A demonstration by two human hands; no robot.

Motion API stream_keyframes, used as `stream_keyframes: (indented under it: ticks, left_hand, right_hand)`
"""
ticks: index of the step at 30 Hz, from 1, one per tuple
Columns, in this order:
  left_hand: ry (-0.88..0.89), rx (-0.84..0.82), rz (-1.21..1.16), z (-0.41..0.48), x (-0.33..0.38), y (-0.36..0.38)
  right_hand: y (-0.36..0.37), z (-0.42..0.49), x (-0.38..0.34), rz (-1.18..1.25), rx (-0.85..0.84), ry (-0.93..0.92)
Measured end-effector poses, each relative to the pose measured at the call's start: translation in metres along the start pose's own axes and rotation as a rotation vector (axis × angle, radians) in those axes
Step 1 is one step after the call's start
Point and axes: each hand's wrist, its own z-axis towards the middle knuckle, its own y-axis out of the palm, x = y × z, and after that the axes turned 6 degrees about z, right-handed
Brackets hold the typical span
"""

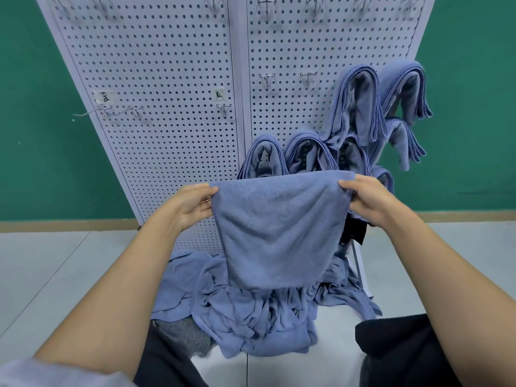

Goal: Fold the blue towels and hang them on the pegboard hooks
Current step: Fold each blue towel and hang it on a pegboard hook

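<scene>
Towel (pixel 279 230) stretched between both hands.
Left hand (pixel 192 205) and right hand (pixel 368 199) each pinched a top corner; loose towels (pixel 251 317) lay heaped below, pegboard (pixel 167 79) beyond.

Green wall (pixel 33 135) behind; tan skirting (pixel 55 226) along base; pale grey tiled floor (pixel 42 269).

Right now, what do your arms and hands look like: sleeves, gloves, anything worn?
The left hand and right hand are bare, without gloves. Both forearms are uncovered; a pale sleeve shows at the left elbow, none on the right arm.
</scene>
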Motion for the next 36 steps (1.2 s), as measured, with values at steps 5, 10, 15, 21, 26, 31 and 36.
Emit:
stream_keyframes:
  ticks: [5, 10, 15, 21, 26, 31, 36]
  left_hand:
    - [0.058, 0.067, 0.25, 0.004, -0.003, 0.0]
    - [0.088, 0.156, 0.325, 0.003, -0.007, 0.002]
    - [0.085, 0.262, 0.231, 0.006, -0.007, -0.003]
    - [0.109, 0.125, 0.237, 0.001, -0.005, -0.006]
    - [0.165, 0.09, 0.459, -0.002, -0.005, -0.004]
    - [0.243, 0.158, 0.655, 0.001, -0.011, -0.006]
    - [0.319, 0.171, 0.745, 0.002, -0.014, -0.009]
  right_hand:
    - [0.0, -0.006, 0.007, -0.321, -0.002, -0.09]
    - [-0.002, -0.002, 0.011, -0.389, 0.108, -0.111]
    - [0.0, -0.004, 0.01, -0.253, 0.189, -0.105]
    - [0.0, -0.001, 0.013, -0.239, 0.142, -0.059]
    - [-0.001, -0.002, 0.013, -0.319, 0.047, -0.055]
    - [-0.004, -0.006, 0.015, -0.683, 0.092, -0.202]
    - [-0.002, -0.009, 0.016, -0.84, 0.169, -0.304]
